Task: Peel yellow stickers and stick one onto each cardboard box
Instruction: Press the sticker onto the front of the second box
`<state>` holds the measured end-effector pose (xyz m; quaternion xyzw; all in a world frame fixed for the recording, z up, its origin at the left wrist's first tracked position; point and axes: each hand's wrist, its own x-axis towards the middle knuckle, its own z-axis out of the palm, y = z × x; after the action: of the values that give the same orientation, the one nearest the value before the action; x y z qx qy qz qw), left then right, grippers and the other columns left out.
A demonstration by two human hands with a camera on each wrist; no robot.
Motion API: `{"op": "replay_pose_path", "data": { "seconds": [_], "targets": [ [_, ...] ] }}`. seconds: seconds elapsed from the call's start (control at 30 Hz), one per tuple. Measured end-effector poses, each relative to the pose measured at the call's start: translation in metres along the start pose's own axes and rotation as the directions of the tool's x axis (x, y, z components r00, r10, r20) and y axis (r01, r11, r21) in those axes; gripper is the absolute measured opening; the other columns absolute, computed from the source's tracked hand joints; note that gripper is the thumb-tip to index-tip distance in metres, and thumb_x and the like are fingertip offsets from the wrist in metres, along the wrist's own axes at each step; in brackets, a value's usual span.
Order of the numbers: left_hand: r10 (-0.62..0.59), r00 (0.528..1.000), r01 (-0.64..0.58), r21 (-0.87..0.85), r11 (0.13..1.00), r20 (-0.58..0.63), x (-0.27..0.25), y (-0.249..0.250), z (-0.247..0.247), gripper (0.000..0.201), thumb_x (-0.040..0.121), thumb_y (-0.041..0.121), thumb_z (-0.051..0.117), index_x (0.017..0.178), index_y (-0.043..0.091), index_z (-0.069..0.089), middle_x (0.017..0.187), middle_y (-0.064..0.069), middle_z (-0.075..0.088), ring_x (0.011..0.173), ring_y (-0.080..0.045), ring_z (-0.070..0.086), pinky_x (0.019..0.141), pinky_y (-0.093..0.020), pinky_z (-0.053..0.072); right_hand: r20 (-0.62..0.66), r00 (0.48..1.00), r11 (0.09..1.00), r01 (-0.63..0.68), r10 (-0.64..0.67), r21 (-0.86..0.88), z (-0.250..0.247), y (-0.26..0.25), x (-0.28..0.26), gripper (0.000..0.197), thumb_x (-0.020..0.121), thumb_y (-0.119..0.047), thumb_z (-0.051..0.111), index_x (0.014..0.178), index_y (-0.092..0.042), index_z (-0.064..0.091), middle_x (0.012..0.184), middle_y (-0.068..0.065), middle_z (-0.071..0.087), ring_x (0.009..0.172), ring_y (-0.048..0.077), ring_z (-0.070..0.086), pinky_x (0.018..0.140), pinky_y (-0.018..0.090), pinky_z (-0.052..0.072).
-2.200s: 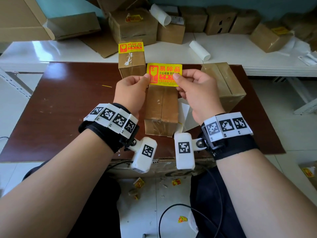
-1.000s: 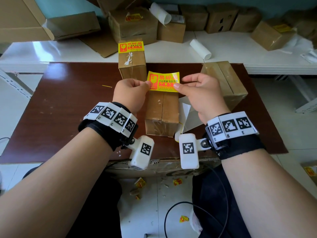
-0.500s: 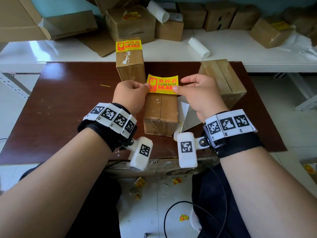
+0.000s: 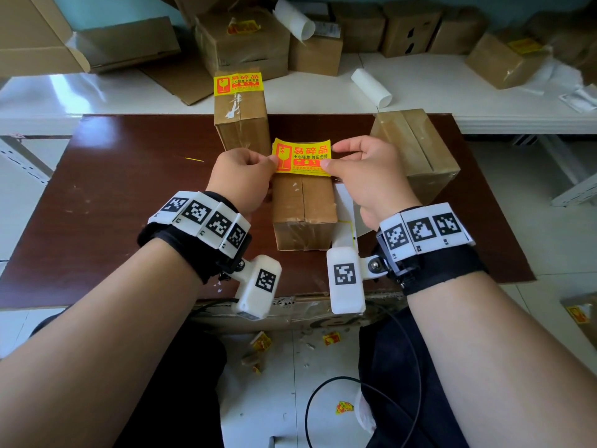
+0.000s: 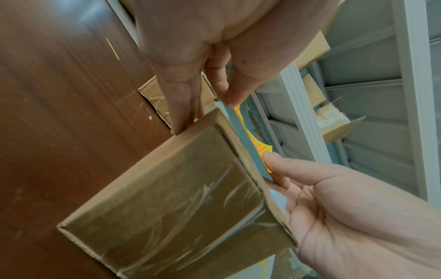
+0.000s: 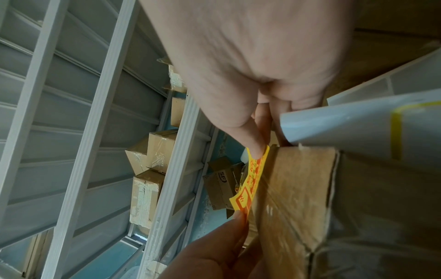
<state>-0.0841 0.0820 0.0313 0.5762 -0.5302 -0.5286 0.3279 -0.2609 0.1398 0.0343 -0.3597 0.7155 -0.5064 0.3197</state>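
A yellow sticker (image 4: 302, 157) with red print is stretched between my two hands over the far end of a taped cardboard box (image 4: 303, 211) on the brown table (image 4: 113, 195). My left hand (image 4: 245, 179) pinches its left edge and my right hand (image 4: 361, 171) pinches its right edge. In the wrist views the sticker (image 5: 256, 143) (image 6: 253, 179) hangs just above the box (image 5: 181, 203) (image 6: 322, 198). A second box (image 4: 240, 108) behind it carries a yellow sticker (image 4: 237, 84). A third box (image 4: 416, 150) stands bare at the right.
White backing paper (image 4: 345, 205) lies between the middle box and my right hand. A white bench (image 4: 436, 92) behind the table holds several more boxes and paper rolls (image 4: 371, 87). Sticker scraps (image 4: 261, 342) litter the floor by my legs.
Both hands have brought the sticker down and toward me, from upright in the air to low over the far end of the middle box.
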Motion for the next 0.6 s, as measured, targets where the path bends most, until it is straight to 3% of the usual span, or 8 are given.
{"op": "replay_pose_path", "data": {
  "seconds": [0.1,0.2,0.4,0.6],
  "targets": [
    [0.014,1.000,-0.014,-0.011,1.000,0.001,0.0016,-0.0016,-0.0003,0.022,0.089,0.040,0.072,0.080,0.020,0.070,0.102,-0.024,0.077,0.100,-0.045,0.076,0.085,-0.062,0.063,0.022,1.000,1.000,-0.003,0.003,0.001,-0.0011,0.0002,-0.0005,0.028,0.089,-0.011,0.088,0.093,-0.030,0.069,0.091,0.000,0.076,0.089,0.012,0.075,0.080,0.026,0.058],
    [0.022,1.000,-0.022,-0.010,1.000,-0.005,0.0037,-0.0031,-0.0004,0.023,0.085,0.042,0.073,0.079,0.020,0.070,0.092,-0.017,0.078,0.098,-0.045,0.076,0.085,-0.061,0.064,0.036,0.999,1.000,-0.016,0.016,0.006,-0.0017,0.0016,0.0011,0.027,0.089,-0.010,0.088,0.093,-0.029,0.069,0.088,-0.002,0.074,0.086,0.009,0.073,0.077,0.022,0.054],
    [0.045,0.999,-0.045,0.005,0.999,-0.024,0.0073,-0.0073,-0.0016,0.023,0.087,0.040,0.075,0.078,0.020,0.067,0.092,-0.015,0.078,0.094,-0.039,0.078,0.086,-0.055,0.065,0.010,0.999,1.000,-0.031,0.031,0.002,-0.0022,0.0044,0.0064,0.028,0.085,-0.015,0.092,0.094,-0.026,0.067,0.089,0.000,0.072,0.086,0.014,0.073,0.077,0.025,0.054],
    [0.041,0.999,-0.041,-0.006,0.999,-0.026,0.0095,-0.0098,-0.0019,0.023,0.087,0.040,0.075,0.081,0.019,0.068,0.083,-0.011,0.074,0.092,-0.039,0.077,0.084,-0.059,0.065,0.011,0.999,0.999,-0.052,0.052,-0.012,-0.0024,0.0047,0.0089,0.030,0.085,-0.017,0.093,0.094,-0.025,0.066,0.104,0.009,0.076,0.098,0.022,0.076,0.075,0.026,0.055]
  ]
}}
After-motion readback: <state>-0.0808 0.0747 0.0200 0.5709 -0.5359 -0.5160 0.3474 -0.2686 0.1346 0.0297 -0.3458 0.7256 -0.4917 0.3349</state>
